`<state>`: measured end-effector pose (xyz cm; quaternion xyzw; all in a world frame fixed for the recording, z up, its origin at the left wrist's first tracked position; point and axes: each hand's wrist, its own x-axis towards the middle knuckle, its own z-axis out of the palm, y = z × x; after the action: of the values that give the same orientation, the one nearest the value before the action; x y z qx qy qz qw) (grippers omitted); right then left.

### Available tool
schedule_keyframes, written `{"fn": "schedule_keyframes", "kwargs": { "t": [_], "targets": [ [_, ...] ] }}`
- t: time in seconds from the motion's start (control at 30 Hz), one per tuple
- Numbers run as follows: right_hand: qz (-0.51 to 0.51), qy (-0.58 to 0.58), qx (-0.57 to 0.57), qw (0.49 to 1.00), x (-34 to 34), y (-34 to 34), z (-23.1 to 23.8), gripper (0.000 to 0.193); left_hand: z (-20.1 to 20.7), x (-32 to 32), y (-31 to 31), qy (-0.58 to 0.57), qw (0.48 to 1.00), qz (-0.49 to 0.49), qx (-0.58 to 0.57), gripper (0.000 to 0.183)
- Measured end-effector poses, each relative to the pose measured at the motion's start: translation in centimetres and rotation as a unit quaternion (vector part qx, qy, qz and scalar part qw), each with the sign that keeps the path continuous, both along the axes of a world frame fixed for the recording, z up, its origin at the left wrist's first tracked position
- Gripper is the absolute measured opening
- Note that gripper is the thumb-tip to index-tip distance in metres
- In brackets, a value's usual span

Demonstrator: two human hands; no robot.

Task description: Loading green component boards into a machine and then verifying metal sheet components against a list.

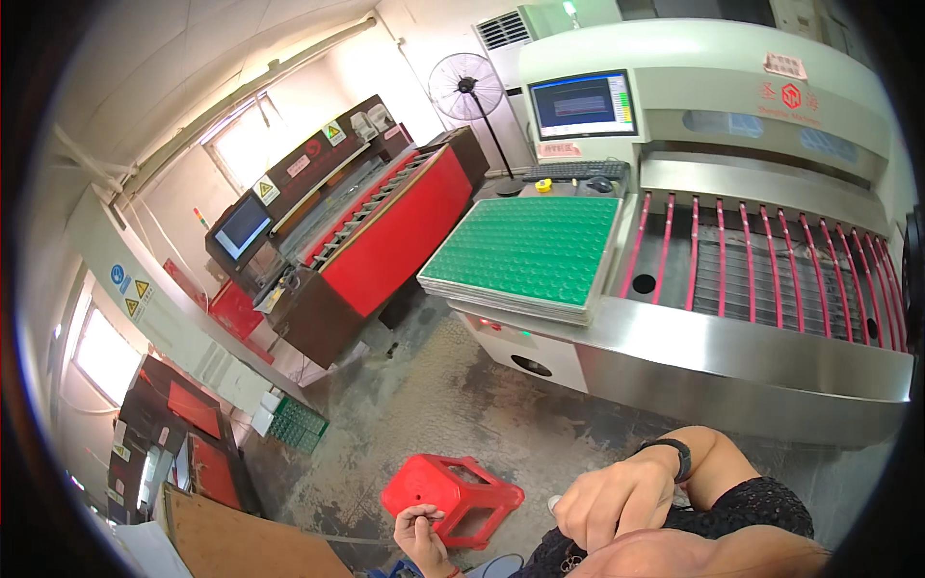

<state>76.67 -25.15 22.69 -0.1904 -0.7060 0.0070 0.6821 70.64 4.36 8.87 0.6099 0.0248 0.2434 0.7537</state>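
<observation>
Low in the middle, my left hand (421, 541) is up in front of a red plastic stool (424, 482), a red band at its wrist. Its fingers are curled in loosely and nothing shows in them; whether it touches the stool I cannot tell. My right hand (617, 501), with a black band (680, 459) round the wrist, is closed in a fist over dark patterned clothing (771, 506). Beside its knuckles shows a small pale round spot (553, 503); the inside of the fist is hidden.
A large pale machine (694, 356) with pink-red strips across its bed stands ahead right. Stacked green studded sheets (525, 246) lie by its monitor (583, 104). Further left are a red and brown machine (405, 241), a standing fan (467, 87) and a green crate (297, 426).
</observation>
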Motion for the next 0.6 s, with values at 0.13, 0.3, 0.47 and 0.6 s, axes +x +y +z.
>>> {"fn": "schedule_keyframes", "kwargs": {
  "t": [0.13, 0.3, 0.47, 0.6],
  "targets": [
    [0.025, -0.025, -0.008, 0.999, 2.9, 4.6, 1.0, 0.019, 0.0, 2.7, 4.3, -0.016, 1.000, -0.006, 0.019, 0.011],
    [0.041, -0.020, -0.011, 0.999, 6.3, 10.0, 0.9, 0.024, 0.1, 4.8, 9.0, -0.005, 0.999, 0.034, -0.020, 0.011],
    [0.027, -0.022, -0.018, 0.999, 9.6, 12.7, 1.3, 0.026, -1.0, 8.0, 12.4, 0.000, 0.999, 0.038, -0.017, 0.012],
    [-0.011, -0.043, -0.016, 0.999, 12.0, 13.8, 1.5, 0.026, -0.9, 11.1, 13.0, 0.010, 1.000, 0.009, -0.026, 0.012]
  ]
}}
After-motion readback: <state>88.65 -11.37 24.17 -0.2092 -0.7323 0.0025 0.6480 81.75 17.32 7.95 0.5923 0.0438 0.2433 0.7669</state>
